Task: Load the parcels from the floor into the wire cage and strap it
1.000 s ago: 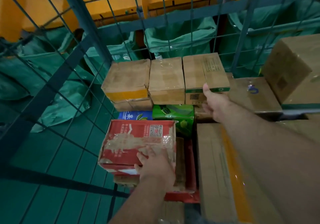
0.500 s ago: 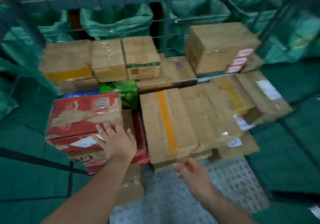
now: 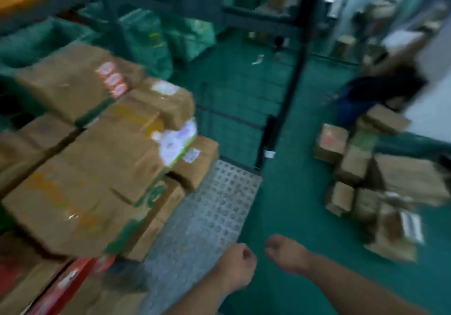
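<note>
The view is blurred by motion. Stacked cardboard parcels [image 3: 97, 168] fill the left of the wire cage, on its studded metal floor [image 3: 210, 212]. A red box [image 3: 70, 280] lies at the lower left. A pile of parcels on the floor [image 3: 380, 187] waits at the right on green ground. My left hand [image 3: 235, 266] and my right hand [image 3: 286, 253] hang low in front of me, close together, fingers loosely curled, holding nothing. Both hands are off the parcels.
A dark cage post [image 3: 280, 109] and wire side panel [image 3: 234, 109] stand between the cage and the floor pile. Green sacks [image 3: 146, 39] line the back. A person [image 3: 380, 87] bends over boxes at the right.
My view has swung right from the cage's inside to the floor pile. My left hand has left the red box and my right hand has drawn back; both now hang free.
</note>
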The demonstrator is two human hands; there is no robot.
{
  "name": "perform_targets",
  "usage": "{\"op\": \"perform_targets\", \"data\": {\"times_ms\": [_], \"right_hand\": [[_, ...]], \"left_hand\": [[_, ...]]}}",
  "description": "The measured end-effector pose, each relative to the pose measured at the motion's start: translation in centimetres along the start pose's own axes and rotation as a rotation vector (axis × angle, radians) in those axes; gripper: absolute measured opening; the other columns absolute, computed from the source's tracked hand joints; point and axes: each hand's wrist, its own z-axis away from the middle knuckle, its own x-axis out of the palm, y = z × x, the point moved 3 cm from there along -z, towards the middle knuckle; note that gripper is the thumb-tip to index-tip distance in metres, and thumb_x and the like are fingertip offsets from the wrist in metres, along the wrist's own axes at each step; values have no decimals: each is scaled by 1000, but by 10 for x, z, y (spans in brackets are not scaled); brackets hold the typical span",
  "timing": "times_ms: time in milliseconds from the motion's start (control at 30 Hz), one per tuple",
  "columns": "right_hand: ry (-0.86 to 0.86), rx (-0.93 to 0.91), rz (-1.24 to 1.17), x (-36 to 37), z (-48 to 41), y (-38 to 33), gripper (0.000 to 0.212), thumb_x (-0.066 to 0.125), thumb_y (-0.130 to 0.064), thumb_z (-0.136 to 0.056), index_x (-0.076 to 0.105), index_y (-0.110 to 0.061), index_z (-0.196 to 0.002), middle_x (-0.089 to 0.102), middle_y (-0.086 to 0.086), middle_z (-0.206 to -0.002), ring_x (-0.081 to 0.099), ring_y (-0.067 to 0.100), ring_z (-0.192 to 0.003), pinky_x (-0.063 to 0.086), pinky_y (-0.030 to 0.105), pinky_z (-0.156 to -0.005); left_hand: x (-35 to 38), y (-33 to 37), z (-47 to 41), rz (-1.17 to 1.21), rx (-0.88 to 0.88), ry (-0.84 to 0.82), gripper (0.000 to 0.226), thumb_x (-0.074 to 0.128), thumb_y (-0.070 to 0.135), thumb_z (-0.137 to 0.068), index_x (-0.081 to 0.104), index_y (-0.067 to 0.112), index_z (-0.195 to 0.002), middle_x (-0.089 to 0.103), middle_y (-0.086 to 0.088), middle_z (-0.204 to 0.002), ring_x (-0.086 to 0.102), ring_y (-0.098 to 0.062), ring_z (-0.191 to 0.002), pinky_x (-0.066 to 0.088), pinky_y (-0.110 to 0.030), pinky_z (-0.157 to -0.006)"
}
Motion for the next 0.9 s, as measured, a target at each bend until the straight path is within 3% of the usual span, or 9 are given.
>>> {"op": "perform_targets", "data": {"times_ms": [67,167,267,400,533,700,833,900], "right_hand": [[101,98,-299,-29,15,73,25,52,-31,-98,63,-15,-115,59,-2,-93,52,8,-60,43,18,-51],[228,216,-620,-67,45,184,22,51,-28,-95,62,-9,-92,64,2,-87,56,18,-72,42,27,-63],[352,305,-870,-93,81,293,18,46,-24,-99,60,-13,-93,63,4,-90,55,19,-76,40,28,-64],[471,470,-1085,-103,129,407,14,41,-20,-102,52,-13,-97,56,7,-91,47,17,-65,32,24,-52],[492,546,-1230,-104,141,474,16,43,-25,-97,56,-17,-100,61,4,-91,53,19,-73,35,25,-59],[464,583,-1356,-122,132,519,20,44,-25,-97,60,-15,-105,68,7,-96,58,20,-76,40,25,-59],[500,596,-1371,-162,123,562,22,48,-28,-93,65,-18,-103,73,7,-106,62,18,-81,46,27,-66],[556,634,-1379,-190,130,588,20,50,-28,-93,66,-19,-101,73,4,-103,63,18,-83,49,28,-68]], "left_hand": [[33,59,-4,-107,25,-3,25,49,46,-95,63,25,-94,71,4,-96,66,-16,-83,52,-28,-74],[93,148,-11,-169,94,-12,22,52,46,-90,64,28,-91,70,8,-87,66,-17,-77,53,-27,-70],[168,233,-21,-287,185,-89,15,54,35,-97,66,26,-93,67,9,-89,60,-10,-75,46,-21,-63],[259,315,-26,-369,235,-171,16,53,35,-97,66,26,-99,68,11,-92,60,-8,-76,44,-23,-63],[322,361,-31,-383,243,-263,16,54,34,-97,66,23,-97,67,8,-85,57,-11,-68,44,-23,-61],[365,396,-71,-501,172,-333,17,55,33,-95,67,21,-97,71,5,-93,62,-12,-79,51,-29,-74],[397,448,-127,-504,162,-348,19,53,26,-93,67,15,-95,67,3,-83,54,-14,-69,45,-26,-61],[422,489,-153,-524,187,-384,17,52,24,-92,66,14,-92,65,3,-80,53,-15,-68,43,-25,-61]]}}
